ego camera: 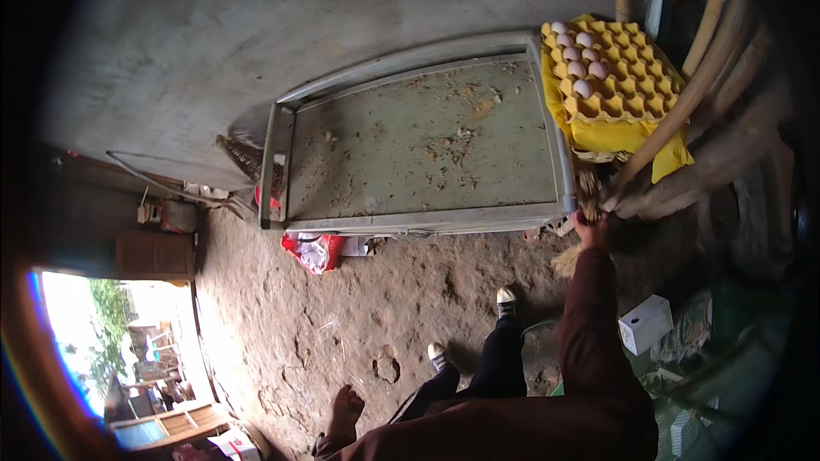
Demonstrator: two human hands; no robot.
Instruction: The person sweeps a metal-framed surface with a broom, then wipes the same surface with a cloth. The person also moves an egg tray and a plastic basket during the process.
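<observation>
My right hand (pixel 592 230) reaches out to the right end of a low framed table (pixel 429 221) and is closed around what looks like the bound handle of a straw brush or broom (pixel 588 195). My left hand (pixel 346 406) hangs low over the dirt floor, fingers curled, with nothing visible in it. Debris lies scattered over the table's greenish top (pixel 397 160). Just past its right end, a yellow egg tray (pixel 631 70) holds several pale eggs (pixel 582 88) along its left side, on top of yellow cloth or plastic (pixel 608 136).
Wooden poles (pixel 663 131) lean by the egg tray. A white box (pixel 646 324) stands at the lower right near green netting (pixel 695 406). A red and white bag (pixel 312 251) lies under the table's front edge. The uneven dirt floor (pixel 371 307) runs left to a bright doorway.
</observation>
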